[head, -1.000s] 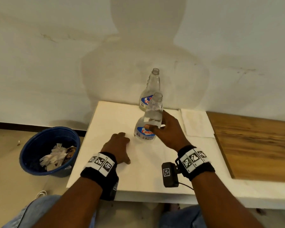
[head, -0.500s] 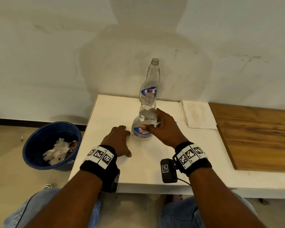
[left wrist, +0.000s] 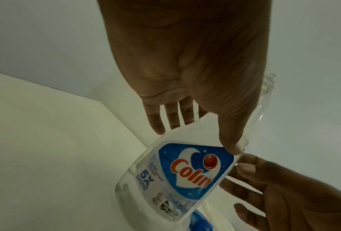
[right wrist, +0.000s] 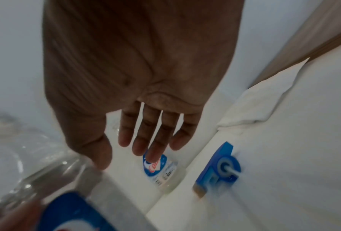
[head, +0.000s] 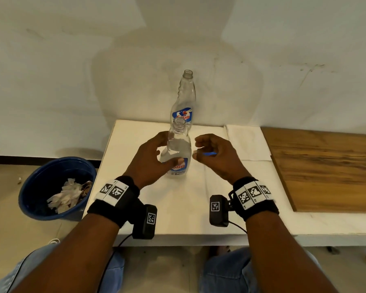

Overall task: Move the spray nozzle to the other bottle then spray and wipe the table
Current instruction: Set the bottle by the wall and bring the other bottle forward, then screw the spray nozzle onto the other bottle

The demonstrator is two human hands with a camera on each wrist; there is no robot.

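Observation:
Two clear uncapped bottles with blue labels stand on the white table. The near bottle is gripped by my left hand, thumb on the front and fingers behind. The far bottle stands at the wall. My right hand hovers just right of the near bottle, fingers relaxed, holding nothing. The blue spray nozzle lies on the table under that hand, apart from its fingers.
A white cloth lies flat at the back right of the table. A wooden board covers the surface further right. On the floor at the left stands a blue bin with crumpled paper.
My left hand has left the tabletop and taken hold of the near bottle. My right hand has let go of that bottle and moved a little to the right.

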